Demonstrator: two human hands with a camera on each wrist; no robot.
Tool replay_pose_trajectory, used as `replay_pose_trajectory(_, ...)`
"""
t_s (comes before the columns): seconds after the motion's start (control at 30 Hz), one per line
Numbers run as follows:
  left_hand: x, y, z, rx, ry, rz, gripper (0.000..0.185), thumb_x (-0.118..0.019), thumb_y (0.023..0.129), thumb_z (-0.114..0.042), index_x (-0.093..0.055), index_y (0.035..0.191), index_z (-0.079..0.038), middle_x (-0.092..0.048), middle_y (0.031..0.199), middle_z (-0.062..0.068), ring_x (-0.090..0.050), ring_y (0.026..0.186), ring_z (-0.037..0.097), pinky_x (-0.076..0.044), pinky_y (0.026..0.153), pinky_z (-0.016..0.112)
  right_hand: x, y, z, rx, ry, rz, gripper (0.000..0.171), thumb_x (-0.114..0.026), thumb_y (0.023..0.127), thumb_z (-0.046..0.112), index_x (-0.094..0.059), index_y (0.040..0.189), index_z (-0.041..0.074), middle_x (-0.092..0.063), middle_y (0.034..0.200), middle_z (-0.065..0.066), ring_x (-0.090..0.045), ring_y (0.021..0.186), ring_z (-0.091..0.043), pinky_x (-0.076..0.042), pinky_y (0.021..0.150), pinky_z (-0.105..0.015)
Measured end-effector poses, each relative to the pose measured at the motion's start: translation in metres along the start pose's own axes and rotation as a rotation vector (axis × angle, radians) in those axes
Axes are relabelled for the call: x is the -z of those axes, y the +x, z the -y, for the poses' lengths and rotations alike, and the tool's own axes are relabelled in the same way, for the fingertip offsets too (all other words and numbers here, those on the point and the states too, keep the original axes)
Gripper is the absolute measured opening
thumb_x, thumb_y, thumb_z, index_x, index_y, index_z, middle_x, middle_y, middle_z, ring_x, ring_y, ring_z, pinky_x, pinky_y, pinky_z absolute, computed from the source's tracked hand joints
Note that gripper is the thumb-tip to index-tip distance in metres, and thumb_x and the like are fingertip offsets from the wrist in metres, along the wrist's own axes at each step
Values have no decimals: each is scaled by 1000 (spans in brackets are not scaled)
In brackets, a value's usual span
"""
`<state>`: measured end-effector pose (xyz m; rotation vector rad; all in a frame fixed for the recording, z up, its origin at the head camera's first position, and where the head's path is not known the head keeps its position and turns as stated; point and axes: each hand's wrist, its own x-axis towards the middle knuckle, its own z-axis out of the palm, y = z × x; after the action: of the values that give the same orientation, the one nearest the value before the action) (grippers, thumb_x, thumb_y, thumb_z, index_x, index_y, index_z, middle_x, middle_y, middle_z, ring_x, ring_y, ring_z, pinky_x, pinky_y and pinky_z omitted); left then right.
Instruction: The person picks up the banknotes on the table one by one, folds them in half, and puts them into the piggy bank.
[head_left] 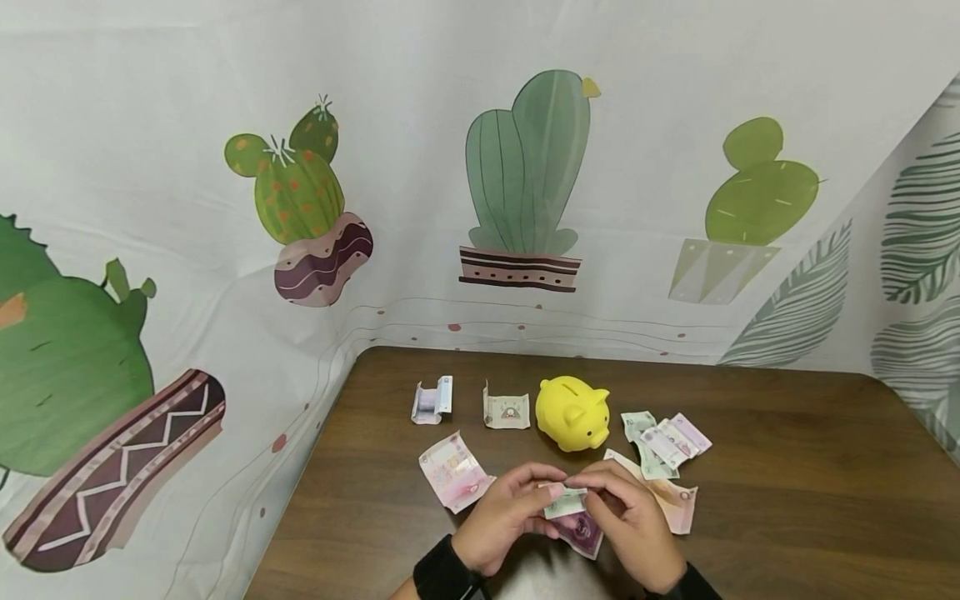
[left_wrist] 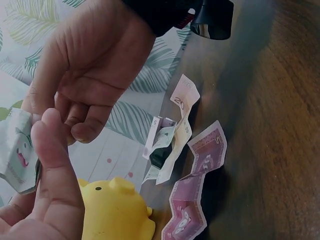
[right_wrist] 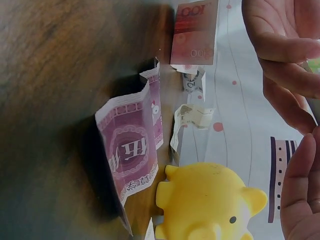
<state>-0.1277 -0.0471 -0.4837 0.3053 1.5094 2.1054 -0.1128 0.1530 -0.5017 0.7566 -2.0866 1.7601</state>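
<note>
A dark brown wooden desk stands against a white cloth backdrop printed with potted cacti. The landmark is a glossy yellow plastic piggy bank, which stands upright near the back middle of the desk with its coin slot on top.

Farthest left of the piggy bank, well apart from it, lies a small curled purple and white banknote. In front of that and closer to the person lies a creased pink and red banknote. Just left of the piggy bank stands a folded pale cream banknote, bent so its ends turn up.

Directly in front of the piggy bank, at the desk's near edge, the person's two hands meet. The left hand and the right hand are together, and each pinches one end of a small crumpled pale green banknote between thumb and fingertips. The note is held just above the desk, between the hands. In the left wrist view the green note sits against the left thumb. Both wrists wear dark bands.

Under the hands lies a folded purple banknote, flat on the desk; the right wrist view shows its wavy creases.

Right of the piggy bank, just beside it, lies a loose heap of folded green and pink banknotes. In front of that heap lies a long pale pink banknote, partly hidden by the right hand.
</note>
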Motion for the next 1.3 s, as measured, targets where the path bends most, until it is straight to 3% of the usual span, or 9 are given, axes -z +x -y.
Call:
replay_pose_trajectory(0.27,1,0,-1,-12,10,-49,40,-65,97,-13,-54,130,8,-72,98,-1,-70,81,9,-56,72,22,0,1,3,-2,-45,9,38,-52,93,-19,-69,121,1,-67,112,-11,-62,110,-6,-51,91,-16)
replay_pose_trajectory(0.53,2,1,-2,-9,-7,-72,42,-67,94,-8,-54,130,9,-71,97,-2,-69,81,8,-55,74,22,-1,1,8,-161,-75,-28,36,-48,102,-5,-60,135,4,-66,117,-2,-62,103,-2,-54,84,-20)
replay_pose_trajectory(0.73,1,2,-1,-18,-10,-86,43,-69,92,-5,-55,130,9,-70,97,-2,-69,79,7,-55,72,21,-2,1,10,-219,-27,-24,30,-48,104,0,-61,130,3,-67,118,-4,-63,96,-2,-55,80,-24)
replay_pose_trajectory(0.97,1,3,1,-28,13,-103,41,-69,89,-1,-57,128,9,-68,99,2,-68,81,8,-56,72,22,-4,0,9,-233,-23,-26,23,-57,99,-1,-63,121,0,-66,98,-4,-63,86,-7,-54,73,-25)
replay_pose_trajectory(1.17,-1,3,4,-43,36,-92,36,-66,91,1,-55,123,14,-68,95,0,-68,78,7,-54,71,21,-7,-2,7,-280,-57,-20,11,-64,96,3,-67,105,10,-66,92,-1,-63,83,-7,-53,73,-24)
replay_pose_trajectory(1.3,-1,3,5,-49,43,-105,31,-65,92,-1,-57,118,14,-68,90,0,-68,75,7,-53,70,22,-8,-3,5,-288,-66,-14,10,-64,96,4,-67,102,12,-66,91,0,-62,82,-7,-53,72,-24)
